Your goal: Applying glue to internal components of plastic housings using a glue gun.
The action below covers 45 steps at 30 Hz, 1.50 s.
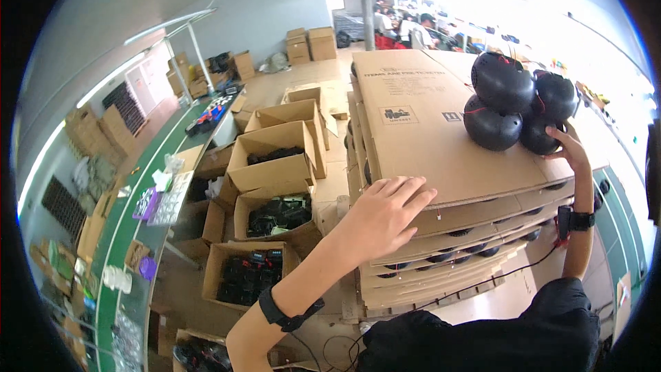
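Head view: four black round shells (503,83) cluster on the right part of the top cardboard sheet (413,158), which lies on a stack of layers. Of two hands, the right hand (571,148) has thumb and fingers against the nearest shell, though I can't tell whether it grips or merely touches; the left hand (394,210) rests loosely spread at the near edge. Dark printing and symbols mark the sheet. Bare cardboard stretches between left hand and shells.

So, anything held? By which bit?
The right hand touches the lower-right black round shell on its right side; the left hand lies over the cardboard sheet near its corner. Whether they grip is unclear.
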### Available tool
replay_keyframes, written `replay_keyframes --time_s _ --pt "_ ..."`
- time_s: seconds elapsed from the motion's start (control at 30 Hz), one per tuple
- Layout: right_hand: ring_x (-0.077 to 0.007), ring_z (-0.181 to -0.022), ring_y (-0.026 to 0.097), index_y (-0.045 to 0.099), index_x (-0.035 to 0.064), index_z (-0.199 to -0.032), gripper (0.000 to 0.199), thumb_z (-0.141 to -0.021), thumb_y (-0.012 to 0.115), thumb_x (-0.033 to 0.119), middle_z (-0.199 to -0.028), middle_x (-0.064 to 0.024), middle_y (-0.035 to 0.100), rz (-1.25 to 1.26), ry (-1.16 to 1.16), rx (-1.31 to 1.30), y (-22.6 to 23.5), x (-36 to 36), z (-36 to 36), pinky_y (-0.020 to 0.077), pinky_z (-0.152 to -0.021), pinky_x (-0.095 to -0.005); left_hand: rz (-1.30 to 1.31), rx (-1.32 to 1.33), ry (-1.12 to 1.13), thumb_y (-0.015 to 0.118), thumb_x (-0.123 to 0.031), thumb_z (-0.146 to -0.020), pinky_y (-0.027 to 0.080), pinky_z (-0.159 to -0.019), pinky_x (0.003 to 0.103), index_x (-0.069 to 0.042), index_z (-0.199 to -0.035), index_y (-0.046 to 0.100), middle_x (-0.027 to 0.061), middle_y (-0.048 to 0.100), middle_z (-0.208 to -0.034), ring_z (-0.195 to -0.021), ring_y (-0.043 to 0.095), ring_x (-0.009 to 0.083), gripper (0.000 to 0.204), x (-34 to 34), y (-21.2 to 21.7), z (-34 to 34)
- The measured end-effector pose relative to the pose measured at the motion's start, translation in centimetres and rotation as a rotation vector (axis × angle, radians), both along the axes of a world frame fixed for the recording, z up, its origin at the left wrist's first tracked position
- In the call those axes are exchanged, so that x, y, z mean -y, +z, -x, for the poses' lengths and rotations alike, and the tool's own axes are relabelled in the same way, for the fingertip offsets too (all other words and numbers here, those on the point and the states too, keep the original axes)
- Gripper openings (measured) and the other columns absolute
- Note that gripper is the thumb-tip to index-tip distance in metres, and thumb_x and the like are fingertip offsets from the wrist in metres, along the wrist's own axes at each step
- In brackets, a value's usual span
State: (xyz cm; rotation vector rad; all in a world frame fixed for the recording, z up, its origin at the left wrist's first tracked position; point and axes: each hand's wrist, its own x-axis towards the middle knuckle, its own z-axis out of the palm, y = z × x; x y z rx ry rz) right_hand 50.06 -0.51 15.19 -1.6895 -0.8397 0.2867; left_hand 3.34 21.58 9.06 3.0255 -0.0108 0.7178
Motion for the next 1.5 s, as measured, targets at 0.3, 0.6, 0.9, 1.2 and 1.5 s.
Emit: replay_keyframes --time_s 0.3,0.6,0.9,1.2,1.5 --pt "-0.0277 -0.135 0.055 0.026 0.0009 -0.161 0.103 -0.086 0.079 0.047 -0.153 -0.0206 0.048 0.151 -0.220 0.101 -0.3 0.7 2.1 0.0654 -0.066 -0.0299 0.016 -0.040 -0.357 0.076 -0.027 -0.086 0.047 -0.108 0.043 -0.010 -0.143 0.056 0.0140 0.057 -0.143 -0.126 0.055 0.0304 0.063 -5.6 1.3 -1.1" --pt "-0.0261 -0.129 0.057 0.037 0.0140 -0.160 0.074 -0.099 0.068 0.044 -0.150 -0.0216 0.050 0.227 -0.646 0.343 -5.3 5.5 5.7 0.0528 -0.097 -0.0379 0.119 0.089 -0.914 0.073 -0.027 -0.090 0.045 -0.113 0.044 -0.005 -0.139 0.057 0.0173 0.055 -0.144 -0.135 0.051 0.0302 0.057 -12.6 -1.3 -4.5" --pt "-0.0192 -0.123 0.060 0.054 0.0032 -0.144 0.042 -0.108 0.055 0.024 -0.141 -0.0096 0.059 0.213 -0.830 0.401 -7.6 1.3 31.5 0.0560 -0.085 -0.0305 0.391 0.057 -0.882 0.072 -0.021 -0.089 0.048 -0.111 0.044 -0.005 -0.135 0.058 0.0170 0.057 -0.140 -0.132 0.056 0.0345 0.051 -31.9 -12.0 -1.0" --pt "-0.0343 -0.137 0.051 0.062 -0.0001 -0.128 0.045 -0.091 0.069 0.023 -0.147 -0.0208 0.052 0.270 -0.835 0.517 -7.1 -16.0 44.6 0.0387 -0.115 -0.0461 0.849 0.364 -0.181 0.065 -0.008 -0.086 0.051 -0.099 0.045 -0.003 -0.124 0.066 0.0196 0.072 -0.108 -0.108 0.066 0.0410 0.039 -58.8 -20.4 -18.5" --pt "-0.0460 -0.142 0.043 0.063 0.0090 -0.135 0.072 -0.066 0.086 0.007 -0.153 -0.0238 0.046 0.855 -0.919 0.757 -7.0 -23.0 46.6 0.0397 -0.116 -0.0519 0.032 0.261 0.104 0.070 -0.006 -0.085 0.045 -0.115 0.046 -0.030 -0.157 0.042 0.0208 0.046 -0.157 -0.144 0.045 0.0386 0.081 -74.4 -7.2 -37.7"
